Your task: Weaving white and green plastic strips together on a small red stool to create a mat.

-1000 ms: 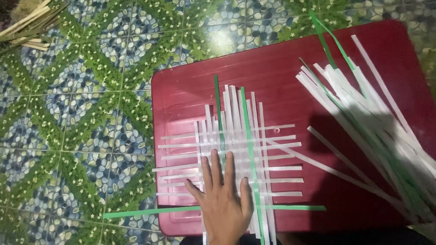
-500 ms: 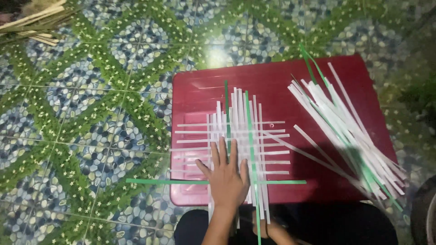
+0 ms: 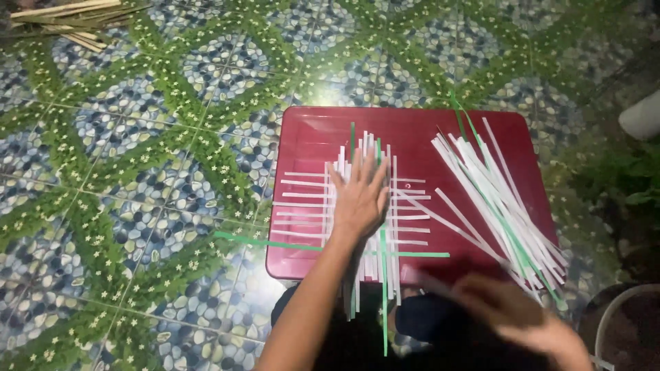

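A lattice of white and green strips (image 3: 306, 194) lies partly woven on a low red table (image 3: 316, 137). My left hand (image 3: 361, 199) presses flat on the middle of the lattice, fingers spread and pointing away from me. My right hand (image 3: 522, 316) is blurred by motion at the table's near right corner, below a loose pile of white and green strips (image 3: 495, 199). A pale strip seems to run toward its fingers, but I cannot tell whether it grips one. A long green strip (image 3: 261, 242) crosses the lattice and sticks out past the table's left edge.
The table stands on a patterned blue and green tiled floor (image 3: 137, 206). A bundle of pale sticks (image 3: 69, 17) lies at the far left. At the right are leafy plants (image 3: 625, 178), a white object (image 3: 643, 117) and a round container's rim (image 3: 619, 309).
The view has shifted, so the table sits farther away and higher. My left hand has slid up the lattice toward its middle. My right hand has come into view, moving fast at the near right.
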